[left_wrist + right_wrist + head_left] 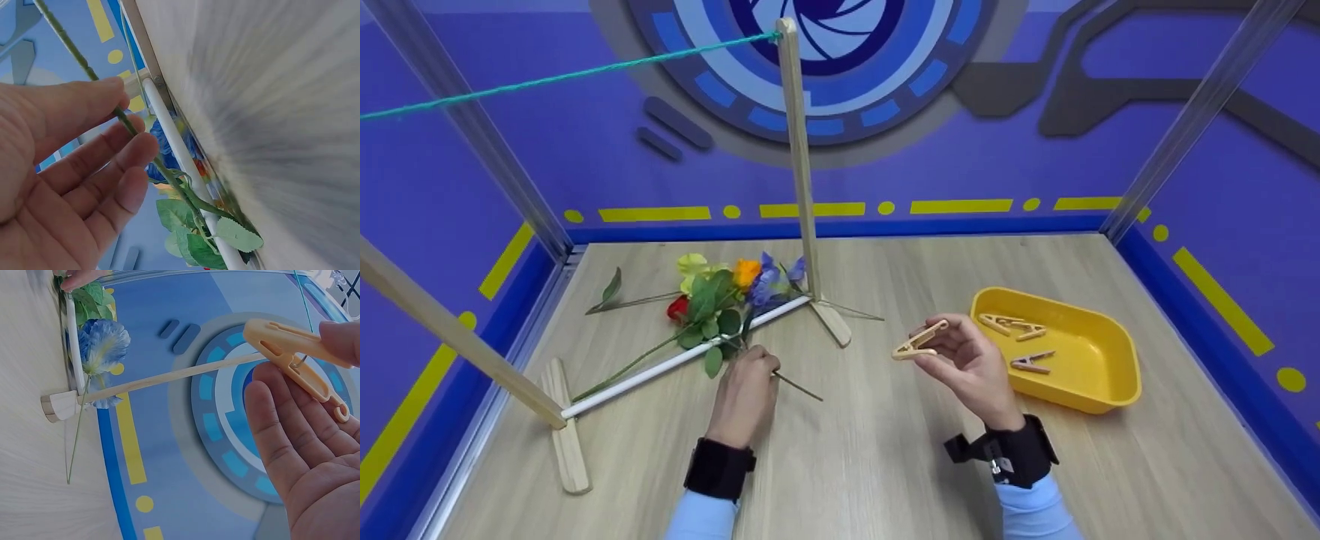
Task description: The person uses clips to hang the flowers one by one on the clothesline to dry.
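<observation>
My left hand pinches the green stem of an artificial flower between thumb and fingers, near the white rod of a wooden stand. Leaves on the stem lie by the rod in the left wrist view. In my right hand a light orange clothespin is held between thumb and fingers, raised to the left of a yellow tray. The right wrist view shows this clothespin close up. Red, yellow, orange and blue flowers lie behind the rod.
The yellow tray at the right holds several clothespins. Two wooden posts rise from the stand's feet, with a green string running from the far post's top toward the left. Blue patterned walls surround the table.
</observation>
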Demonstrator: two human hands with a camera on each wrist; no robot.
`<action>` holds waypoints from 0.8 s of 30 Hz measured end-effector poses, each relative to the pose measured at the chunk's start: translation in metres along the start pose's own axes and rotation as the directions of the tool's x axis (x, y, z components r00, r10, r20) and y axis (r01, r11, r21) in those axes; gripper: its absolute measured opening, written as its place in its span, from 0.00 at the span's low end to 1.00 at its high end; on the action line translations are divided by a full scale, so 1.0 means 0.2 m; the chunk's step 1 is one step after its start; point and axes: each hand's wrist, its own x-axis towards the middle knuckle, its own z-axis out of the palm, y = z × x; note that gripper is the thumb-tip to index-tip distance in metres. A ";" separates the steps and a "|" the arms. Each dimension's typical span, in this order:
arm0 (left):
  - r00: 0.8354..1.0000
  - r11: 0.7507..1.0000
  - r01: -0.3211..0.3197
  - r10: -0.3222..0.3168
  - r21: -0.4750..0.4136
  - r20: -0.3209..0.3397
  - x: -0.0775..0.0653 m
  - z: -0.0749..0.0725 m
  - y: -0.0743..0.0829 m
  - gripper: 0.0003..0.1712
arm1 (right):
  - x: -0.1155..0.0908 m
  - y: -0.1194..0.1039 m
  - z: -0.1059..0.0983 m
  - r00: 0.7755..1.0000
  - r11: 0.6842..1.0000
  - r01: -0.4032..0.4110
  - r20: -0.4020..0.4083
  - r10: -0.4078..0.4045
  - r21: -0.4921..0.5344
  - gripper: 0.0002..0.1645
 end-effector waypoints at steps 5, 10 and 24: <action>0.999 0.999 0.014 -0.016 -0.052 -0.045 0.00 -0.01 0.01 0.06 | -0.01 0.00 0.00 1.000 1.000 -0.010 0.001 0.010 -0.005 0.25; 0.986 0.991 0.013 -0.035 -0.136 -0.162 0.01 -0.04 0.02 0.05 | -0.01 0.00 0.00 1.000 1.000 -0.016 0.005 0.017 -0.010 0.25; 0.744 0.923 -0.033 -0.233 -0.383 -0.626 0.05 -0.27 -0.02 0.05 | 0.00 0.00 -0.01 1.000 1.000 -0.011 -0.008 0.011 0.013 0.25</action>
